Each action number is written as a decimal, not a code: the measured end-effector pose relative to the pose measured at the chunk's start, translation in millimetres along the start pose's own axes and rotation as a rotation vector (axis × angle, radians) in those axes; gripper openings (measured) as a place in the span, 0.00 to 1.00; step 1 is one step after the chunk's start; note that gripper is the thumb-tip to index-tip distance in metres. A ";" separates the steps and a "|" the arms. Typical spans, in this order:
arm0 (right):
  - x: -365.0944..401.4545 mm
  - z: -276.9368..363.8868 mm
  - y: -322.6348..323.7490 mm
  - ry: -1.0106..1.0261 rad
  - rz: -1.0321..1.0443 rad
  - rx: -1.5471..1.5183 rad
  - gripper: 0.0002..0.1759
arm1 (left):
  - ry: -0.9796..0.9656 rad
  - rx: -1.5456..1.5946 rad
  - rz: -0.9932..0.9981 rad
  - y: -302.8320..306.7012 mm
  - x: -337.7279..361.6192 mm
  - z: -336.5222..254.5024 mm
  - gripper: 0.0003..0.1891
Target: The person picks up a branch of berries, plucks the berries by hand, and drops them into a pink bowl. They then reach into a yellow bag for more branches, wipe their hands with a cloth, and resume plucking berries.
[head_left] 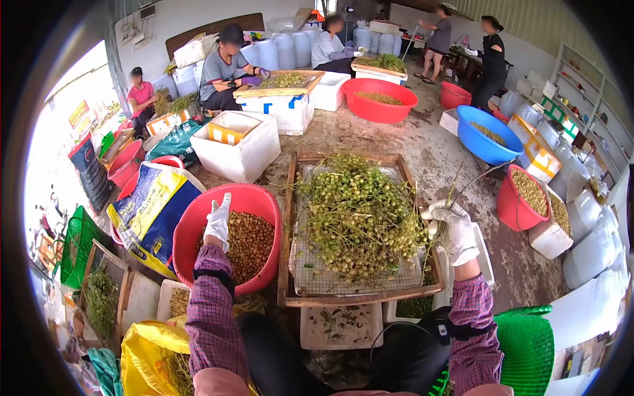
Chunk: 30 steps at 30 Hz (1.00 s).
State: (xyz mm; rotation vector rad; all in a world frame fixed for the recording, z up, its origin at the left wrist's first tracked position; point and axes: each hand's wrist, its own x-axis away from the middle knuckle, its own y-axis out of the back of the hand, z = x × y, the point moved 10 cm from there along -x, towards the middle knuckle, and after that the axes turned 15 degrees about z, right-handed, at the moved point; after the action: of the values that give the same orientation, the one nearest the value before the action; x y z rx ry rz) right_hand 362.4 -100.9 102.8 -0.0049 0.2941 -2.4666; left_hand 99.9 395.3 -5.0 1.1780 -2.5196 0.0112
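Note:
A heap of green, round-fruited stems (356,211) lies on a wood-framed wire-mesh screen (285,264) in front of me. My right hand (452,228), in a white glove, is closed around some thin stems (456,188) at the screen's right edge; bare twigs stick up from the grip. My left hand (218,221), also gloved, is above the near left part of a red basin (264,198). Its fingers point up and look stretched out, with nothing visible in them. Small round brown fruits (247,247) fill much of that basin.
A white tray (340,336) with leaves stands below the screen. White foam boxes (234,158), a blue basin (489,135), red tubs (518,204) and a yellow bag (148,350) surround me. Co-workers (224,72) sit at other screens; two people stand at the back.

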 end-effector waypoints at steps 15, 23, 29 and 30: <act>-48.4 -70.3 37.8 -0.175 -0.082 0.741 0.28 | -0.416 0.182 -0.241 101.4 -73.2 68.5 0.15; -50.3 -8.9 5.7 0.115 -0.089 0.955 0.20 | -0.544 -0.274 -0.055 66.1 -59.6 33.0 0.35; -43.2 26.2 -36.1 0.153 -0.001 0.604 0.14 | -0.371 -0.860 -0.110 -32.0 14.0 -42.5 0.28; -41.7 25.7 -43.7 0.126 -0.002 0.545 0.14 | -0.445 -0.960 -0.078 -61.8 33.5 -60.9 0.30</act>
State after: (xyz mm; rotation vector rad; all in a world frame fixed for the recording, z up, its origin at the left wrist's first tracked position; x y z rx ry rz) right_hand 370.9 -47.5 139.9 0.3800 -0.3317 -2.4753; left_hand 145.4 339.7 54.1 0.8919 -2.2705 -1.4308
